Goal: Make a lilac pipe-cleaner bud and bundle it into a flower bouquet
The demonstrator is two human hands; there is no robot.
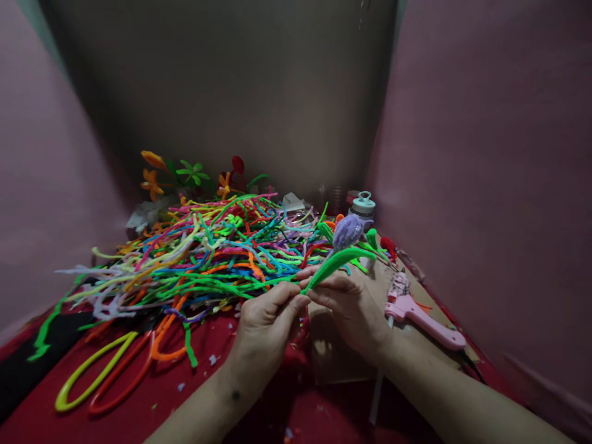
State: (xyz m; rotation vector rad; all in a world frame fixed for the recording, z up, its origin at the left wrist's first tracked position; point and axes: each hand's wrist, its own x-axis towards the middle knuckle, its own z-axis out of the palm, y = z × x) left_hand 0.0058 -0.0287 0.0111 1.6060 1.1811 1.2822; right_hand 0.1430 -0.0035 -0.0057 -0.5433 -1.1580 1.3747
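Note:
My left hand (272,314) is closed, thumb and forefinger pinching the lower end of a green pipe-cleaner leaf (340,264). Close against it, my right hand (349,302) also has its fingers closed round the leaf's base. The long leaf curves up and to the right out of my fingertips. Just above it shows a fuzzy purple pipe-cleaner flower (349,231); whether its stem runs into my hands is hidden. Directly behind my left hand spreads a big heap of many-coloured pipe cleaners (208,259).
At the right a pink glue gun (425,320) lies on brown cardboard (340,361). Yellow and red scissor-like handles (95,385) stick out at the left on the red cloth (185,413). Finished flowers (192,172) and a lidded bottle (363,203) stand behind. Pink walls (499,185) flank both sides.

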